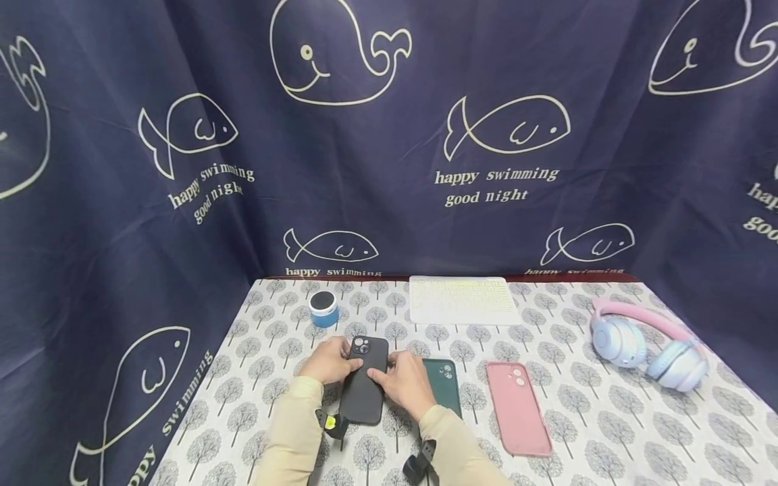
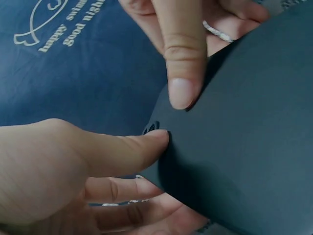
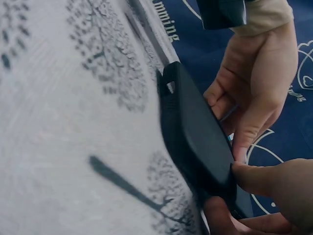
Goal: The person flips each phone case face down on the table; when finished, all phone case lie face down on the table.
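A black phone case (image 1: 363, 391) with a camera cutout at its top left is held between both hands, its back facing up in the head view. The left hand (image 1: 331, 362) grips its left edge, thumb on the back near the camera area. On the opposite edge the right hand (image 1: 408, 379) pinches it, thumb pressed on the back. Both thumbs lie close together on the black surface (image 2: 234, 112) in the left wrist view. Seen edge-on in the right wrist view, the black case (image 3: 205, 137) has a small opening at one end. Whether a phone is inside, I cannot tell.
A dark green phone case (image 1: 442, 385) lies partly behind the right forearm, with a pink case (image 1: 519, 408) to its right. Farther back are a blue-and-white round jar (image 1: 324, 310) and a white keyboard (image 1: 462, 300). Pink-and-blue headphones (image 1: 647, 344) lie at the right.
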Action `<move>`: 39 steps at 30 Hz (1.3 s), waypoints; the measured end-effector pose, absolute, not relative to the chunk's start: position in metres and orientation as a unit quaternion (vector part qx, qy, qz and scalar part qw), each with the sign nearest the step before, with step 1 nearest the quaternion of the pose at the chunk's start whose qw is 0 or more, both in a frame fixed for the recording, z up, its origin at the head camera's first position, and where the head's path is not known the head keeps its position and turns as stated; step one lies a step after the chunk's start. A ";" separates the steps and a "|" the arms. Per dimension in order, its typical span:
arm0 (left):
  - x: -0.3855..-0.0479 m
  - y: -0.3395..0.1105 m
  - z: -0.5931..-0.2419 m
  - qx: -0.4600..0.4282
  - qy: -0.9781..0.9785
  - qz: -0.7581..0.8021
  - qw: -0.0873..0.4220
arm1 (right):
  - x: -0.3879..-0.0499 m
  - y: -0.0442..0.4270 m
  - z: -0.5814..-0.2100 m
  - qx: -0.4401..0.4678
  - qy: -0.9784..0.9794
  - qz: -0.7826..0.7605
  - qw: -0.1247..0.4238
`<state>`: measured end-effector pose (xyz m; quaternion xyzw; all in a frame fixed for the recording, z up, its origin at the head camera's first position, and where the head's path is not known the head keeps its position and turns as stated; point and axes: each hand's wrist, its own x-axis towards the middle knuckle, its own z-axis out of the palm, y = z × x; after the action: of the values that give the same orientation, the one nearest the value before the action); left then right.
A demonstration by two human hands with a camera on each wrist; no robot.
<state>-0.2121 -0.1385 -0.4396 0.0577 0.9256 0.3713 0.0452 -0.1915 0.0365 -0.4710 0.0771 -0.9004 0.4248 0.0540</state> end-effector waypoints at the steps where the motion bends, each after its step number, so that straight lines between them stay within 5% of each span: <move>1: -0.213 -0.137 -0.442 0.055 0.931 0.358 0.038 | -0.192 0.037 -0.472 0.078 -0.903 0.417 0.060; 15: -0.212 -0.118 -0.442 0.025 0.975 0.221 -0.012 | -0.190 0.041 -0.474 0.083 -0.923 0.365 0.082; 29: -0.213 -0.123 -0.440 0.032 0.964 0.264 -0.030 | -0.182 0.071 -0.444 0.084 -0.920 0.382 -0.017; 39: -0.197 -0.061 -0.426 0.126 0.919 0.371 -0.042 | -0.182 0.136 -0.420 0.015 -0.956 0.280 0.085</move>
<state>-0.1971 -0.0609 -0.4256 0.1262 0.9193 0.3705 -0.0417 -0.1818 0.1357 -0.4197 0.0151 -0.9562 0.2797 0.0849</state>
